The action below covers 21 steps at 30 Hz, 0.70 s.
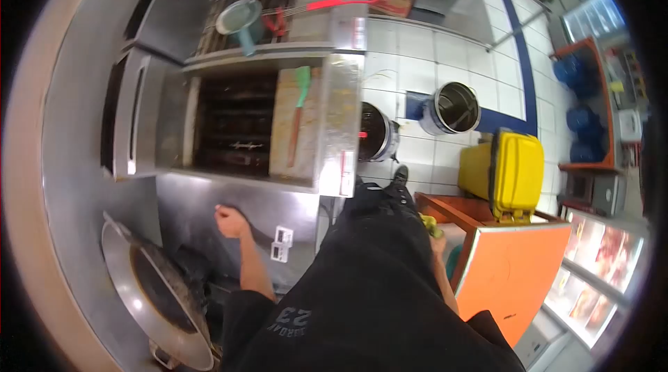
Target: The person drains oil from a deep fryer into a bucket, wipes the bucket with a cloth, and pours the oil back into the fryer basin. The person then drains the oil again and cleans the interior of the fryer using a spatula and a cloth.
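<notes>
My left hand [231, 222] is curled closed above the steel counter [188, 198], left of two small white devices [280, 244]; whether anything is inside it is hidden. Low on the right, my right hand [438, 241] is closed round a yellowish-green cloth [431, 224], beside an orange cabinet [515, 267]. Ahead of my left hand is a fryer with dark oil [233, 121]. A green-headed spatula [301, 90] with a wooden handle lies on the light board beside the oil.
A large wok [132, 281] stands at the lower left. A green pitcher [240, 18] and red-handled tools [341, 2] rest on the rear racks. Metal pots [456, 109] and a yellow-lidded bin [518, 173] stand on the tiled floor.
</notes>
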Motion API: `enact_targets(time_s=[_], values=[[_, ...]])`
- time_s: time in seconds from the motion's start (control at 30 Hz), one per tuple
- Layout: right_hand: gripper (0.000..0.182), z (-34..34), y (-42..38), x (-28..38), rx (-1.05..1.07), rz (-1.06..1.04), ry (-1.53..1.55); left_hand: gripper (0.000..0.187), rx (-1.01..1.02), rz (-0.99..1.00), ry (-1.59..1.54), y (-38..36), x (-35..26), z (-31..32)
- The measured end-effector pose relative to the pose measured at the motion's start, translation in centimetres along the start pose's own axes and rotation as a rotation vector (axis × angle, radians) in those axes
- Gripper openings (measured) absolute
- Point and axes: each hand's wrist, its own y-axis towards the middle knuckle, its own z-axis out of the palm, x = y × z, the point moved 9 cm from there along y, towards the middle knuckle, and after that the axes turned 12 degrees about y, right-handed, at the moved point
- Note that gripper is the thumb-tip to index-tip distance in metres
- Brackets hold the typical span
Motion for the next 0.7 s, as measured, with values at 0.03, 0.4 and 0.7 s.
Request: enact_targets(time_s=[0.03,0.4,0.7], values=[[0.034,0.5,0.5,-0.9,0.007,-0.006,0.063,0.047,-0.037,0.025,-0.021,0.1,0.1,0.0],[0.04,-2.7,0.4,-4.8,-0.175,0.283,0.059,0.038,0.489,0.766,-0.92,-22.3,-20.4,-19.3],[0.047,-6.6,3.8,-4.5,-0.152,0.276,-0.192,0.031,1.113,0.48,-0.512,-49.8,-23.1,10.2]])
